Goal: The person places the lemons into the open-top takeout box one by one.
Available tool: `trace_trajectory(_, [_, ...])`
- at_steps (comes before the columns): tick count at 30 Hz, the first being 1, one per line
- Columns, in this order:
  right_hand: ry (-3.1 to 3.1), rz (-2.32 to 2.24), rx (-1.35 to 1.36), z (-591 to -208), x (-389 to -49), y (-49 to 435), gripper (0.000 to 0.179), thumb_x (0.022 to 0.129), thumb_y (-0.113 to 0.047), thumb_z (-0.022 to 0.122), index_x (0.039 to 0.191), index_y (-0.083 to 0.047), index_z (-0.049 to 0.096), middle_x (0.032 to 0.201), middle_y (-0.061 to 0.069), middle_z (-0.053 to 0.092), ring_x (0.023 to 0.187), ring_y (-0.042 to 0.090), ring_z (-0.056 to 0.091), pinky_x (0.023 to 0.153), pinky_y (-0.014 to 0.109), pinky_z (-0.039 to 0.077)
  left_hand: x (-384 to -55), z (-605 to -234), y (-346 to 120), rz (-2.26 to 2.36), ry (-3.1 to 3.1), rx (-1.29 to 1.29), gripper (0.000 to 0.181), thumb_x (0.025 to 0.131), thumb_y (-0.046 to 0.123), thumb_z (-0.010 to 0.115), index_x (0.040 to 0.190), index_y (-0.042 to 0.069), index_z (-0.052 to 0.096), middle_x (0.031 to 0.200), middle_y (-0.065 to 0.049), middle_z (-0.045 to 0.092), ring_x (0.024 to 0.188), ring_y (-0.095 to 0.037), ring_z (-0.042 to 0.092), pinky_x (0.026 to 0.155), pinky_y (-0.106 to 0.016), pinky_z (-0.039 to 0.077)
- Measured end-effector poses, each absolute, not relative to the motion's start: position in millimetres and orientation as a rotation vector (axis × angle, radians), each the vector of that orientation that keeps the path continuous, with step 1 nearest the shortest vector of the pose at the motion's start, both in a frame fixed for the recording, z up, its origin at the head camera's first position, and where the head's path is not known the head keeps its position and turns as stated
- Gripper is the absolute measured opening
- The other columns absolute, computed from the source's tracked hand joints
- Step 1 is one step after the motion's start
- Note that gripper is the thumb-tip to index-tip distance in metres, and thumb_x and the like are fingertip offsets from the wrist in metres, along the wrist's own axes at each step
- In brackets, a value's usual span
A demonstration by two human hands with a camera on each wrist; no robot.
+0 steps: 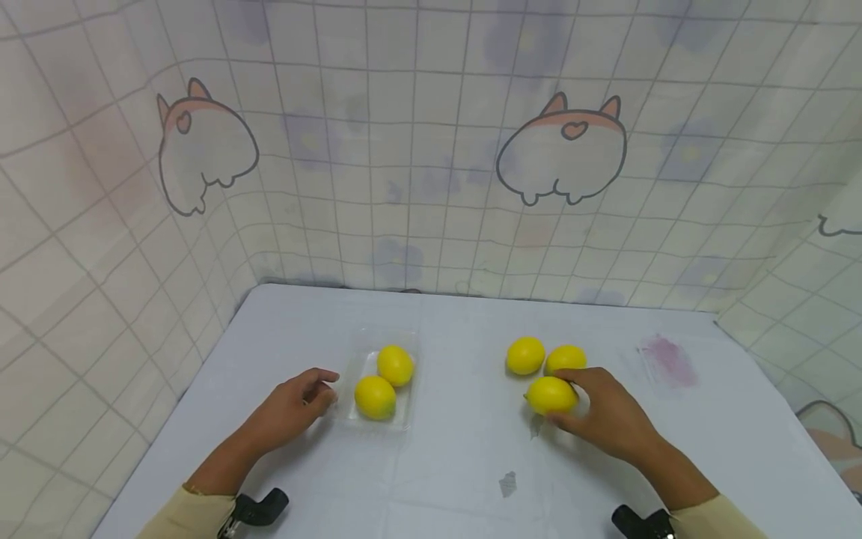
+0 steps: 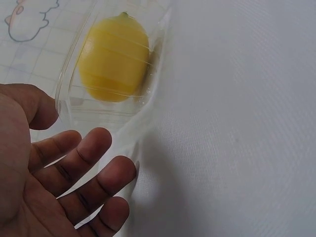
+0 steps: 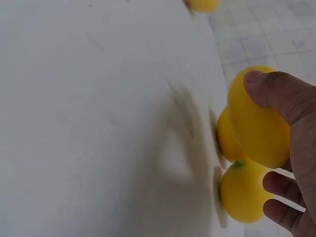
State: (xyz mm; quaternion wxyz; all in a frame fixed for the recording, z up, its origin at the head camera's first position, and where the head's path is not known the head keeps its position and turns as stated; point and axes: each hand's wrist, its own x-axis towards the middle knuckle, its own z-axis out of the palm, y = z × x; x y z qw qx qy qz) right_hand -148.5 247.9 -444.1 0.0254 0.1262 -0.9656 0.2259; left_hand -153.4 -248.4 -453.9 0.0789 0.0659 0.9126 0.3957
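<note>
On the white table a clear plastic tray holds two yellow lemons. My left hand lies at the tray's left edge with its fingers relaxed and nothing in it. The left wrist view shows that hand beside the tray wall, with one lemon inside. My right hand grips a third lemon on the table, thumb on one side and fingers on the other. Two loose lemons lie just behind it. In the right wrist view my right hand grips the lemon, which touches its neighbours.
A checked cloth with cartoon prints walls the table at the back and on both sides. A purple stain marks the table at the far right, and a small grey mark lies near the front.
</note>
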Motion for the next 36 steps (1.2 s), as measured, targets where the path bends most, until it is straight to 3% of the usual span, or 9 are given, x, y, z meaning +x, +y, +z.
trace_trajectory(17, [-2.894, 0.739, 0.513, -427.7, -167.9, 203.6, 0.073, 0.080, -0.044, 0.088, 0.138, -0.009, 0.062, 0.133, 0.012, 0.062, 0.123, 0.035, 0.056, 0.103, 0.058, 0.044, -152.5, -451.2, -247.7, 1.180, 2.740, 0.197, 0.037, 0.103, 0.022, 0.062, 0.137, 0.008, 0.059, 0.105, -0.001, 0.066, 0.085, -0.018, 0.059, 0.065, -0.034, 0.053])
trace_trajectory(36, [-2.913, 0.822, 0.540, -414.3, -190.0, 145.6, 0.073, 0.081, -0.051, 0.085, 0.141, -0.017, 0.062, 0.137, 0.000, 0.061, 0.127, 0.025, 0.054, 0.105, 0.051, 0.045, -153.5, -451.4, -246.9, 1.151, 2.751, 0.171, 0.036, 0.103, 0.023, 0.062, 0.136, 0.011, 0.060, 0.107, -0.002, 0.067, 0.087, -0.018, 0.059, 0.067, -0.033, 0.053])
